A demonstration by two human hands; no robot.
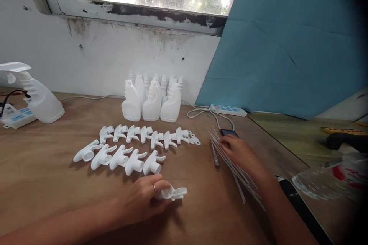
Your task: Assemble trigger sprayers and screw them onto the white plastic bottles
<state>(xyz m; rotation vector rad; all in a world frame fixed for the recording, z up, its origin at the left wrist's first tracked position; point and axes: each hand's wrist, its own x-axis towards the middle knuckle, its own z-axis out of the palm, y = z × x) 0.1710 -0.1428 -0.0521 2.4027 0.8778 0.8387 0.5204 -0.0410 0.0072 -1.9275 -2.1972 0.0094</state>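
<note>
Near the front of the table, my left hand (145,196) is closed around a white trigger spray head (178,193), whose nozzle end sticks out to the right. My right hand (241,155) reaches over a bundle of thin white plastic tubes (238,183), fingertips pinched at their upper ends; how many it grips is hidden. Beside the tubes lies a silver pen-like tool (215,155). Two rows of white trigger spray heads lie left of centre, a front row (119,157) and a back row (133,134). Small white rings (194,139) lie at the back row's right end.
Several white bottles without heads (151,103) stand near the wall. A bottle with a spray head (43,99) stands left by a power strip (21,116). Another power strip (230,110), a cabled dark device (229,133) and a large clear bottle (324,178) are to the right.
</note>
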